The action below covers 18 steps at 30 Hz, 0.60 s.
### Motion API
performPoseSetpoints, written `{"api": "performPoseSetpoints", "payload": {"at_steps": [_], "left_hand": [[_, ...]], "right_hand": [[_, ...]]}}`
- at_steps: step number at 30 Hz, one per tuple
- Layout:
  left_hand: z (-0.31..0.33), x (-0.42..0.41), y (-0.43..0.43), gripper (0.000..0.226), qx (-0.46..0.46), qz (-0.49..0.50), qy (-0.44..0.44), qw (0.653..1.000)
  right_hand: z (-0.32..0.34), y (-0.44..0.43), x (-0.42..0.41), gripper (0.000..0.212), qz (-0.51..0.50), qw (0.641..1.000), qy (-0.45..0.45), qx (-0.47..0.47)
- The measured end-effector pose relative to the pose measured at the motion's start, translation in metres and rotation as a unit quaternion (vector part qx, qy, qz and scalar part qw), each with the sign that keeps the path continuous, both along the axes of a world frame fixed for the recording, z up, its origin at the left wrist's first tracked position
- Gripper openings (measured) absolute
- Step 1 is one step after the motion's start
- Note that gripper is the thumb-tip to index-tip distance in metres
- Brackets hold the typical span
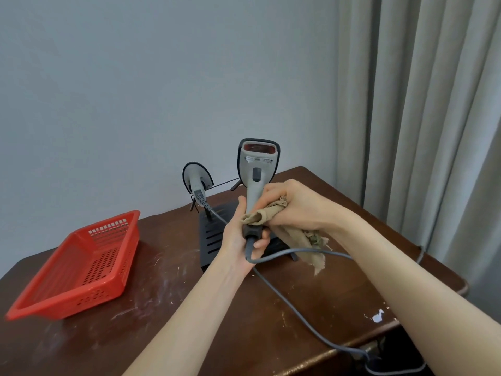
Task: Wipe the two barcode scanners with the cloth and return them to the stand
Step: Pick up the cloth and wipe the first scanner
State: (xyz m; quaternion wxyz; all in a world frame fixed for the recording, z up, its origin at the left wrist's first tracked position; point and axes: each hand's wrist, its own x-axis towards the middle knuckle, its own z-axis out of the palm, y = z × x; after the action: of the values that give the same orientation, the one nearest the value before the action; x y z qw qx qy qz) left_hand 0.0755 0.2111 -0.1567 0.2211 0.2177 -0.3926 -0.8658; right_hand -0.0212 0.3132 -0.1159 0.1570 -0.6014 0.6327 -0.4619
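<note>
My left hand [240, 240] grips the base of a grey barcode scanner [257, 169] and holds it upright above the black stand [214, 240], its red window facing me. My right hand [295, 204] grips a frayed tan cloth [273, 213] and presses it round the scanner's handle; the rest of the cloth hangs below my wrist. A second grey scanner [196, 177] sits on the stand's left rear prong, head up. The held scanner's grey cable [298, 313] runs from its base across the table and over the front right edge.
A red plastic basket [81, 264] lies on the left of the scratched brown table [189, 321]. A grey wall is behind and a curtain [420, 104] hangs at the right. The table's right edge is close to my right forearm.
</note>
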Motion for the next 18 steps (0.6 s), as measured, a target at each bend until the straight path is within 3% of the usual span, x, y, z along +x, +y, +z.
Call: {"api": "performPoseSetpoints", "payload": {"at_steps": [12,15,18], "left_hand": [[0.001,-0.002,0.000,0.045,0.061,-0.036,0.071,0.995],[0.000,-0.003,0.003,0.052,0.075,-0.049,0.090,0.992],[0.001,0.000,0.003,0.039,0.064,-0.093,0.092,0.989]], "right_hand": [[-0.006,-0.001,-0.004,0.029,-0.035,0.996,-0.059,-0.054],[-0.003,0.004,0.000,0.030,-0.001,0.995,-0.087,-0.044],[-0.004,0.002,-0.011,0.021,-0.066,0.998,0.015,-0.009]]}}
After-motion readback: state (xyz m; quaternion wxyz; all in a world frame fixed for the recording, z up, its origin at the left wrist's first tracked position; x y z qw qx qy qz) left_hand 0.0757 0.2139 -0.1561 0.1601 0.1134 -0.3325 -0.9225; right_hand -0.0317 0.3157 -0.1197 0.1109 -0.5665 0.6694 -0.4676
